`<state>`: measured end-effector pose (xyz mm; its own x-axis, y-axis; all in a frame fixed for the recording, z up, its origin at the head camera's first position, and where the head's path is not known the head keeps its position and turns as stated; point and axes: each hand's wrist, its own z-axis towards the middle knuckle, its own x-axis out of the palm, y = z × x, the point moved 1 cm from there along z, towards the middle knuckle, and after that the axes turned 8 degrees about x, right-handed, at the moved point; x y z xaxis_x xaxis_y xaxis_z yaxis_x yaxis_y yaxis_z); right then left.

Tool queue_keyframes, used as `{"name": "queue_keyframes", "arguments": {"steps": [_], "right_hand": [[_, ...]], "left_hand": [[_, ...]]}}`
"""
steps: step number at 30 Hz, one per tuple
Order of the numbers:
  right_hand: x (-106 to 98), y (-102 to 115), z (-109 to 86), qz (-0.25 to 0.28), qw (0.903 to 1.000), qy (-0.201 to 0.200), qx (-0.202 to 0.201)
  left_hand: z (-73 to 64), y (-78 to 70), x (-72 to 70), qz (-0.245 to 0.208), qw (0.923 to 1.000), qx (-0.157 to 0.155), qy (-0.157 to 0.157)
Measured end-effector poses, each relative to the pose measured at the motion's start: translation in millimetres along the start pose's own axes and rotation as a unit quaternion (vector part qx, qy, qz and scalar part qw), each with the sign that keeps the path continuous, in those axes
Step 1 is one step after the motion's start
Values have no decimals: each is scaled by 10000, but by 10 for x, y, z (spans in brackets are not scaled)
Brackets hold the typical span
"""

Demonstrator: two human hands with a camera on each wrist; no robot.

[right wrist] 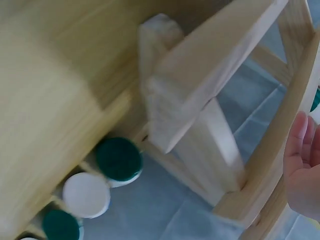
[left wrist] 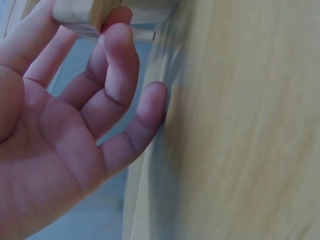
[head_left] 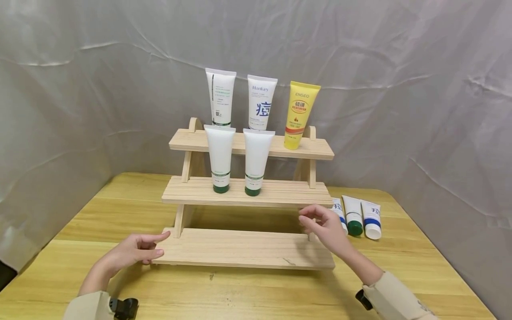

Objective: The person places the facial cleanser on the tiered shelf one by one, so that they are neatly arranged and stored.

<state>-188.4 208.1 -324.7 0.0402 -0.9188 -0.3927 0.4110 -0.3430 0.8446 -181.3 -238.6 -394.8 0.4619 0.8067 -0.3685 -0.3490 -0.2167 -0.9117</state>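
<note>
Touching the left end of the bottom shelf [head_left: 240, 249] with relaxed fingers, my left hand [head_left: 130, 249] rests against the wooden rack [head_left: 179, 220]. My right hand [head_left: 326, 227] holds nothing, fingers loosely bent near the rack's right side. The rack stands on the table [head_left: 192, 293], white tubes [head_left: 220, 151] on its middle shelf [head_left: 290, 194], a yellow tube [head_left: 301, 113] above; more tubes [head_left: 353, 211] lie at right.

The wooden stand [head_left: 236, 196] is viewed from the head, forward and downward. Its left end [left wrist: 75, 13] is seen close and askew from the left wrist; its right side [right wrist: 175, 100] and the lying tubes [head_left: 353, 211], shared with the head view, from the right.
</note>
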Motion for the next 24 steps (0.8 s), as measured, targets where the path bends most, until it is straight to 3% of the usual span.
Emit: {"name": "queue_keyframes", "arguments": {"steps": [5,24], "right_hand": [[-124,-103,-103,127,9998,-64,-120],[-603,-388,-393,341,9973,-529,380]], "left_hand": [[-4,-1,-1,15,10000,19,26],[5,-1,7,55,9999,-144,7]]}}
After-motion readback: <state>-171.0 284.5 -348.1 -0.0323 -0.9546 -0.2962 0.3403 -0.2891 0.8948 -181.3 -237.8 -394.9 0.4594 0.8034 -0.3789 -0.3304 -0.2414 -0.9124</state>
